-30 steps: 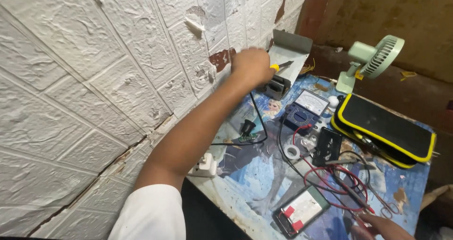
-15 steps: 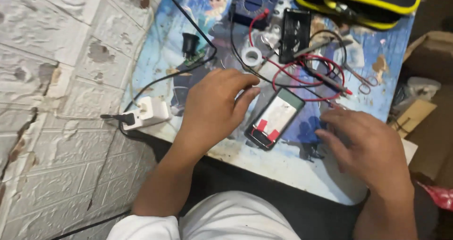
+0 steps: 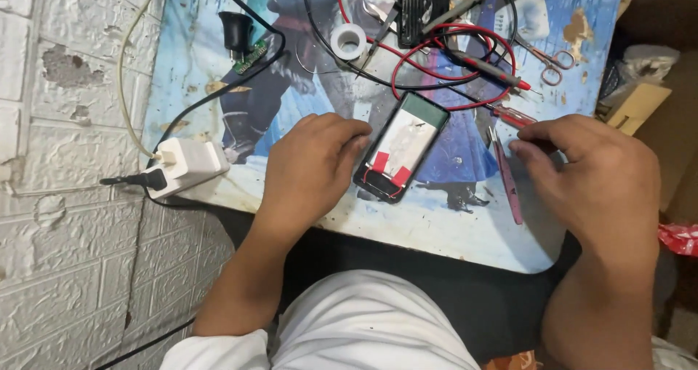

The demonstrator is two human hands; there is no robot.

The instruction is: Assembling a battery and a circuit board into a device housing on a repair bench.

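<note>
An opened phone (image 3: 404, 146), back cover off, with a pale battery and two red tape tabs, lies on the picture-printed table top (image 3: 451, 232). My left hand (image 3: 314, 168) rests beside it with curled fingers; the fingertips touch the phone's upper left edge. My right hand (image 3: 592, 174) sits to the right of the phone. Its thumb and forefinger meet at the end of a red screwdriver (image 3: 507, 115); whether they grip it is unclear. Pink tweezers (image 3: 507, 177) lie between the phone and that hand.
A white plug adapter (image 3: 187, 166) with cables sits at the table's left edge beside the white brick wall (image 3: 58, 123). Farther back lie a tape roll (image 3: 349, 41), red meter leads (image 3: 465, 65), scissors (image 3: 556, 56) and a small green circuit board (image 3: 249, 56). Cardboard (image 3: 640, 101) stands at the right.
My left arm came back from the far wall side to the phone. The view dropped onto the near table edge, and my right hand moved up to the screwdriver.
</note>
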